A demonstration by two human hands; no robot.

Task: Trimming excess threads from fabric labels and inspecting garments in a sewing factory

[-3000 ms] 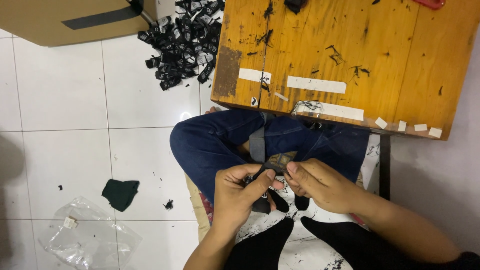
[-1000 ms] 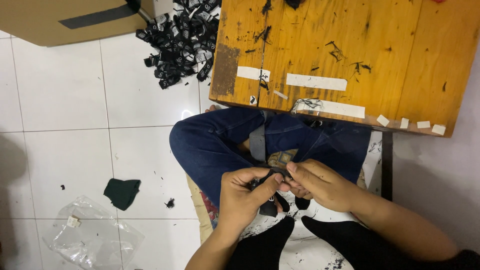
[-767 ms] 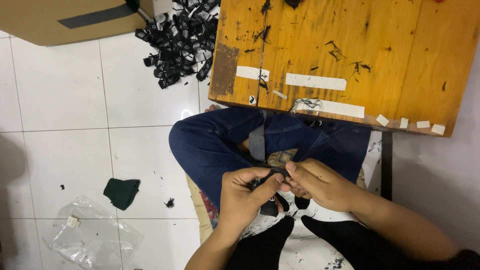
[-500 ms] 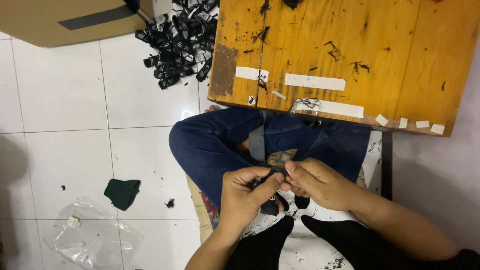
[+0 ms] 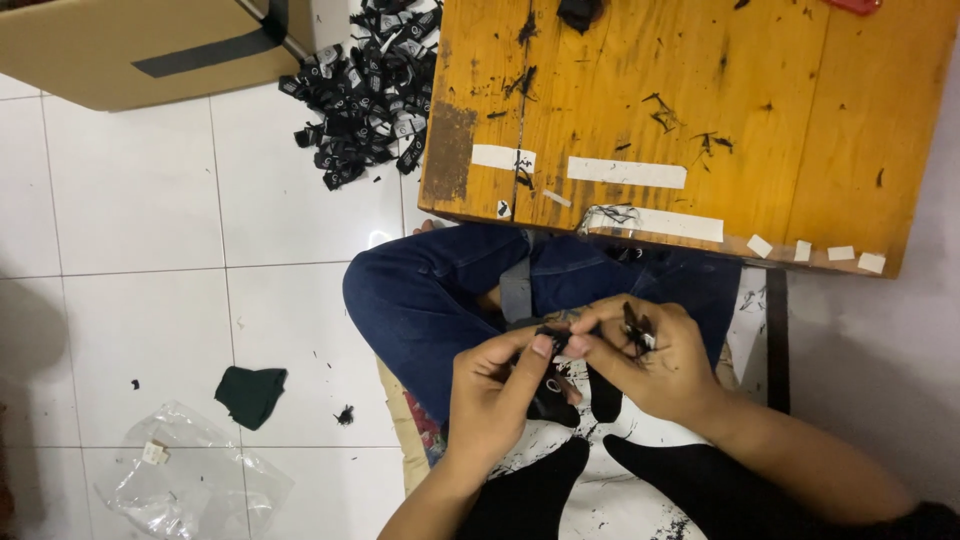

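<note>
Centrally, at the 6 o'clock half of the view, both hands meet over the person's lap. Left hand (image 5: pixel 495 390): thumb and forefinger are pinched together on a small black fabric piece (image 5: pixel 552 338), which lies at the fingertips, at the hand's 1 o'clock. Right hand (image 5: pixel 650 355): its fingers close on the same piece from the 3 o'clock side, so the piece sits between the 2 hands, touching both. A bunch of black scraps (image 5: pixel 636 326) is tucked under the right fingers, at about 12 o'clock on that hand.

Blue jeans (image 5: pixel 430 300) on crossed legs lie directly beneath the hands. A wooden table (image 5: pixel 800 130) fills the 1 o'clock area, with strips of white tape (image 5: pixel 627 172) on its top. A pile of black labels (image 5: pixel 370 85) lies on the white tiled floor at 11 o'clock, beside a cardboard box (image 5: pixel 130 50). At 8 o'clock lie a dark green cloth (image 5: pixel 250 393) and a clear plastic bag (image 5: pixel 190 480).
</note>
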